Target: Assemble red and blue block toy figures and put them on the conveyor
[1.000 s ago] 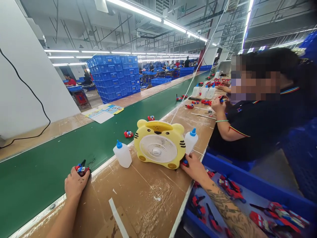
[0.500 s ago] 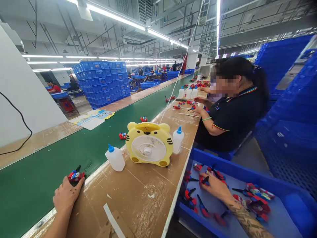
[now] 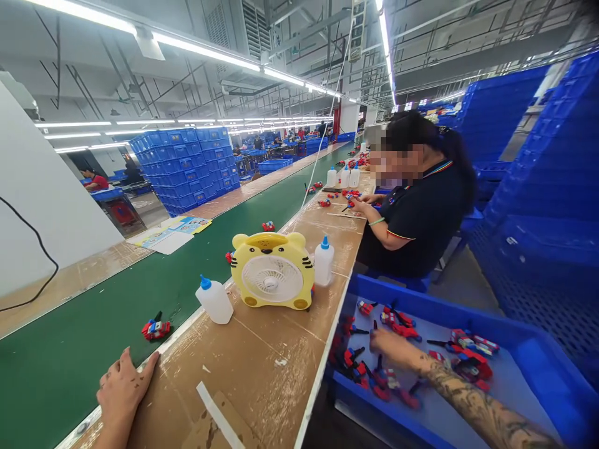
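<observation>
My left hand rests flat on the edge of the brown cardboard-covered bench, fingers apart, holding nothing. A small red and blue toy lies on the green conveyor belt just beyond its fingertips, apart from them. My right hand, on a tattooed forearm, reaches down into a blue crate among several red and blue toy pieces. Whether it grips one I cannot tell.
A yellow tiger-shaped desk fan stands on the bench between two white squeeze bottles with blue caps. A co-worker in a dark shirt sits further along handling toys. Stacked blue crates rise across the belt and at right.
My left hand has let go of the toy on the belt and drawn back to the bench edge. My right hand moved from the fan's base down into the blue crate.
</observation>
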`<state>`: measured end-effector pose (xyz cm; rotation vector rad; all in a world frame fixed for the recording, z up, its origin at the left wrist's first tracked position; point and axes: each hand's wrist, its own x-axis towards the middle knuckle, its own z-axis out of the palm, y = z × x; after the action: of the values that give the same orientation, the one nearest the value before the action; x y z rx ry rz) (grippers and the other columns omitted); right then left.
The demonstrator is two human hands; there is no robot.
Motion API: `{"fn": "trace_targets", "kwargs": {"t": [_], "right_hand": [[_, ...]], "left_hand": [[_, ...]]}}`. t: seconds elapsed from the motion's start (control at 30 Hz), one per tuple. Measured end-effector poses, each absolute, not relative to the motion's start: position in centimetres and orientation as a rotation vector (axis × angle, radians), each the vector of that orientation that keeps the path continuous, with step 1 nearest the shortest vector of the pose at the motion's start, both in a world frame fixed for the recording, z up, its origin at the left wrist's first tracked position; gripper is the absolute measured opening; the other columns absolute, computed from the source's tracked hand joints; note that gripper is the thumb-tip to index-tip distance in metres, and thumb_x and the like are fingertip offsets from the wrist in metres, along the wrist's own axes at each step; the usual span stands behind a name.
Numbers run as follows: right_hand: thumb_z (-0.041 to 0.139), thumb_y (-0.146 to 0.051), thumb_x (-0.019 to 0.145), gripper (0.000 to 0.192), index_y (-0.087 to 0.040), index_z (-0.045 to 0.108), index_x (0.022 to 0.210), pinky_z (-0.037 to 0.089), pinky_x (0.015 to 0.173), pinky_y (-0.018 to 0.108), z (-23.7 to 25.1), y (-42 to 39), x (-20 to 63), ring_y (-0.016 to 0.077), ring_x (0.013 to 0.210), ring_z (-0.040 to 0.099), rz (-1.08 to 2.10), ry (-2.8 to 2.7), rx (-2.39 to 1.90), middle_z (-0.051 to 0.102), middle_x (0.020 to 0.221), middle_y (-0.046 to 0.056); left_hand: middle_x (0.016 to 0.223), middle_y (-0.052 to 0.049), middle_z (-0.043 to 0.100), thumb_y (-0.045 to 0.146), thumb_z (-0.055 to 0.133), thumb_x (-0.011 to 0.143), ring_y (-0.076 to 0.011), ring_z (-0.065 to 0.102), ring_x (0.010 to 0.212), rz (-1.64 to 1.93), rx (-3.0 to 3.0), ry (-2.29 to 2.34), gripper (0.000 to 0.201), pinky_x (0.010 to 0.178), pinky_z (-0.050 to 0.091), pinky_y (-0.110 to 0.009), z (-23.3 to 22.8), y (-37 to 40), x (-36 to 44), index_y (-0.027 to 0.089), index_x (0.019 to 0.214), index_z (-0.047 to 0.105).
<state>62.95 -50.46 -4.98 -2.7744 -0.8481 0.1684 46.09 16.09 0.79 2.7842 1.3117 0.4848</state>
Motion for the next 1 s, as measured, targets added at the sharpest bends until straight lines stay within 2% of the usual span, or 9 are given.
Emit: {"fn": "trace_targets", "kwargs": {"t": [0.17, 0.27, 0.33, 0.43, 0.53, 0.6, 0.77, 0.83, 1.0], "right_hand": [[0.039, -0.015, 0.090, 0.041, -0.018, 0.066, 0.121, 0.052, 0.089, 0.035, 3.0, -45.4, 67.4, 0.0240, 0.101, 0.066, -0.078, -0.832, -2.539, 0.070, 0.115, 0.009], [0.051, -0.019, 0.087, 0.048, -0.021, 0.055, 0.135, 0.050, 0.093, 0.036, 5.5, -40.7, 68.9, 0.0248, 0.109, 0.063, -0.127, -0.891, -2.435, 0.061, 0.132, 0.009], [0.064, -0.015, 0.078, 0.055, -0.019, 0.058, 0.133, 0.048, 0.097, 0.038, 5.7, -38.1, 69.6, 0.0280, 0.115, 0.059, -0.111, -0.935, -2.402, 0.059, 0.135, 0.012], [0.071, -0.016, 0.078, 0.043, -0.015, 0.064, 0.120, 0.049, 0.094, 0.042, 4.8, -36.2, 70.3, 0.0278, 0.108, 0.062, -0.075, -0.938, -2.395, 0.065, 0.120, 0.012], [0.060, -0.016, 0.089, 0.025, -0.015, 0.065, 0.113, 0.048, 0.094, 0.045, 3.5, -36.9, 70.2, 0.0254, 0.104, 0.063, -0.093, -0.898, -2.404, 0.068, 0.109, 0.009], [0.051, -0.011, 0.090, 0.027, -0.017, 0.067, 0.111, 0.048, 0.095, 0.044, 2.8, -38.1, 69.7, 0.0254, 0.104, 0.063, -0.102, -0.891, -2.419, 0.068, 0.106, 0.009], [0.051, -0.011, 0.086, 0.053, -0.015, 0.048, 0.139, 0.043, 0.103, 0.044, 2.0, -38.8, 69.5, 0.0283, 0.123, 0.053, -0.131, -0.899, -2.429, 0.053, 0.137, 0.015], [0.056, -0.009, 0.083, 0.059, -0.015, 0.046, 0.141, 0.043, 0.103, 0.043, 2.0, -37.7, 70.2, 0.0287, 0.124, 0.053, -0.098, -0.950, -2.417, 0.048, 0.144, 0.017], [0.069, -0.017, 0.084, 0.041, -0.016, 0.061, 0.124, 0.048, 0.097, 0.046, 3.2, -35.4, 72.4, 0.0270, 0.110, 0.061, 0.031, -1.118, -2.391, 0.063, 0.124, 0.011]], "left_hand": [[0.134, -0.022, 0.053, 0.079, 0.021, 0.083, -0.0450, 0.047, 0.124, 0.478, 2.759, 1.333, 0.094, 0.100, 0.042, -0.054, 0.3, 16.2, 44.7, 0.010, 0.144, 0.043], [0.133, -0.022, 0.053, 0.077, 0.020, 0.083, -0.0448, 0.049, 0.123, 0.499, 2.766, 1.332, 0.093, 0.100, 0.042, -0.053, 0.0, 15.9, 43.8, 0.011, 0.143, 0.044], [0.132, -0.022, 0.054, 0.074, 0.021, 0.084, -0.0438, 0.049, 0.123, 0.519, 2.780, 1.330, 0.089, 0.102, 0.041, -0.052, -0.2, 15.9, 43.1, 0.010, 0.143, 0.044], [0.130, -0.024, 0.055, 0.068, 0.024, 0.085, -0.0402, 0.049, 0.126, 0.512, 2.801, 1.319, 0.085, 0.106, 0.037, -0.048, -0.5, 16.2, 41.8, 0.007, 0.140, 0.046], [0.130, -0.024, 0.056, 0.064, 0.027, 0.085, -0.0380, 0.048, 0.128, 0.509, 2.835, 1.278, 0.083, 0.109, 0.035, -0.046, -0.9, 16.8, 40.5, 0.004, 0.138, 0.047], [0.130, -0.024, 0.057, 0.061, 0.028, 0.084, -0.0374, 0.047, 0.129, 0.535, 2.864, 1.239, 0.081, 0.110, 0.033, -0.046, -1.2, 17.1, 39.9, 0.002, 0.137, 0.048], [0.130, -0.023, 0.057, 0.059, 0.032, 0.086, -0.0366, 0.047, 0.129, 0.586, 2.871, 1.207, 0.076, 0.111, 0.031, -0.045, -1.5, 17.0, 39.5, 0.004, 0.134, 0.051], [0.129, -0.022, 0.059, 0.058, 0.033, 0.086, -0.0364, 0.048, 0.127, 0.578, 2.881, 1.201, 0.074, 0.110, 0.032, -0.045, -1.5, 16.8, 39.5, 0.003, 0.134, 0.051], [0.128, -0.022, 0.060, 0.057, 0.032, 0.086, -0.0363, 0.048, 0.127, 0.600, 2.854, 1.194, 0.074, 0.109, 0.034, -0.046, -1.3, 16.7, 39.5, 0.003, 0.132, 0.053]]}}
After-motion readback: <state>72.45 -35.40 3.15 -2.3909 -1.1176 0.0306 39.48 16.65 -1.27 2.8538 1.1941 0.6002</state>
